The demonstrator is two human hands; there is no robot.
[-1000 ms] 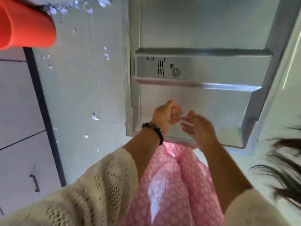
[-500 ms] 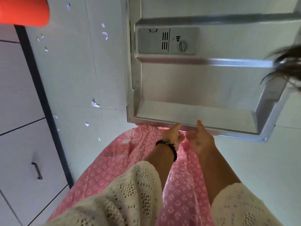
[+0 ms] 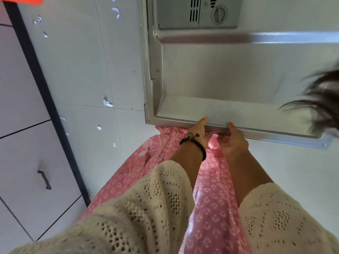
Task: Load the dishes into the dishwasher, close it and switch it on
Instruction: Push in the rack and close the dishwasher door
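The dishwasher door (image 3: 229, 74) lies dropped open, inner steel face up, filling the view from twelve to three o'clock. Its free edge runs nine-to-three, its detergent dispenser (image 3: 198, 13) far at twelve. Both hands meet that near edge side by side: left hand (image 3: 199, 132) and right hand (image 3: 233, 138), thumbs on top, fingers curled beneath gripping it. Judging by this, lifting toward twelve closes it.

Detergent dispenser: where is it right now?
Head view, top centre: the detergent dispenser sits in the open dishwasher door's inner face, at the far end from the edge both hands grip.
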